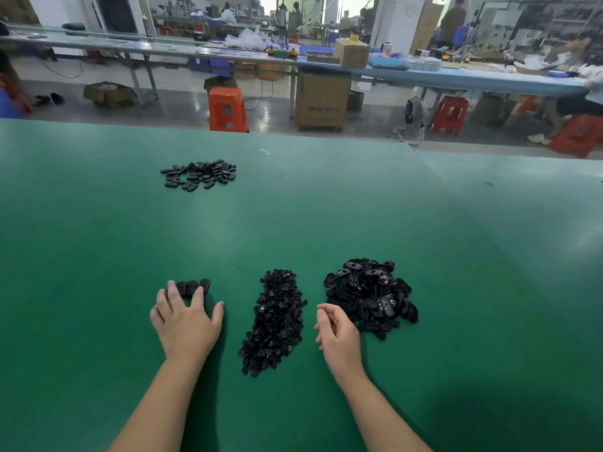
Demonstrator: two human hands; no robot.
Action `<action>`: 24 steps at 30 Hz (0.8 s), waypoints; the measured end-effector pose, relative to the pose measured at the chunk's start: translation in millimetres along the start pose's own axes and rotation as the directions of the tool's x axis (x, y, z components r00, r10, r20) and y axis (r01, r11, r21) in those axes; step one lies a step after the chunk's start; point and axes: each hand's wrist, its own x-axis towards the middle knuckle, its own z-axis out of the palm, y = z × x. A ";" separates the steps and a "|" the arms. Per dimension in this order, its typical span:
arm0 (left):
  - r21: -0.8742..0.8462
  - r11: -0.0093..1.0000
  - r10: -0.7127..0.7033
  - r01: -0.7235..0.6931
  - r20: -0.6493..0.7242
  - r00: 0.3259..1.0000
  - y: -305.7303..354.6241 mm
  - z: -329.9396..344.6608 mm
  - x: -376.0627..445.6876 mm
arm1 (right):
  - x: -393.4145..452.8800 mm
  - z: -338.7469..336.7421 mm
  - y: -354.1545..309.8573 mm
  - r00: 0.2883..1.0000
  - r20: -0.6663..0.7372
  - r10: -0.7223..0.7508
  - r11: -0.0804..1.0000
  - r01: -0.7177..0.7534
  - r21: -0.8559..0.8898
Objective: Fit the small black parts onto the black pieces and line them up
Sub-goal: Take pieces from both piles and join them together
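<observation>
Just green table (326, 207), factory floor (182, 109).

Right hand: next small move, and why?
Probably reach the right hand forward to pick one piece off the pile of larger black pieces. It hovers loosely curled and seems to hold nothing, just short of that pile, while the left hand rests its fingers on the short row of pieces. The pile of small parts lies between the hands.
</observation>
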 end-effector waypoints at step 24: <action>-0.058 0.998 0.020 -0.013 0.118 0.993 -17.6 -6.8 28.5 | 0.7 1.0 -0.8 1.000 0.001 -0.014 1.000 0.014 -0.028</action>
